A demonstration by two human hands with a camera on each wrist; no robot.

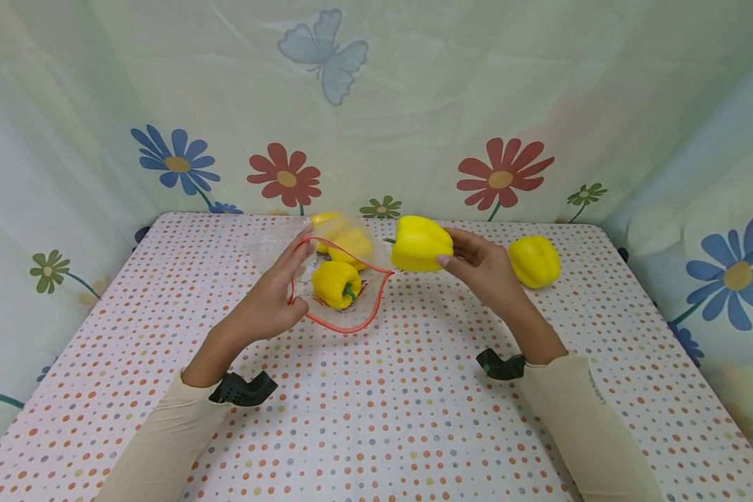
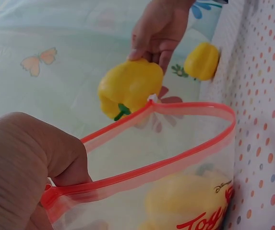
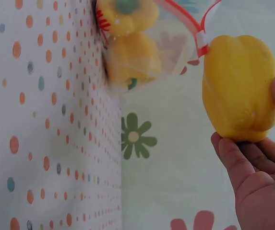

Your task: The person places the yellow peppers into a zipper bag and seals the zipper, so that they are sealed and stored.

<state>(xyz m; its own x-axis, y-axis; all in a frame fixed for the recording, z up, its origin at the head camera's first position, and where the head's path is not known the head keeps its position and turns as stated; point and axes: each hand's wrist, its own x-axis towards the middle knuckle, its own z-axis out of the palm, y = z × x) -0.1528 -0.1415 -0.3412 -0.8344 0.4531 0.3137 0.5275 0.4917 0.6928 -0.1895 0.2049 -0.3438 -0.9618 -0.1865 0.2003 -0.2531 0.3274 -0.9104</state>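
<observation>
My right hand [image 1: 492,274] grips a yellow bell pepper [image 1: 422,244] by its blunt end, thumb on one side and fingers on the other. The pepper is in the air beside the mouth of a clear zip bag [image 2: 162,164], its green stem pointing left towards the bag. At the bag's left corner, my left hand [image 1: 266,300] holds the red rim and the mouth stands spread. Inside the bag lie several yellow bell peppers [image 1: 334,284], partly blurred by the plastic. Red lettering [image 2: 202,221] shows on the bag in the left wrist view.
Another yellow bell pepper [image 1: 535,261] lies on the table behind my right hand. A dotted cloth [image 1: 376,418] covers the table. Curtains [image 1: 401,104] printed with flowers and a butterfly hang close at its back and sides.
</observation>
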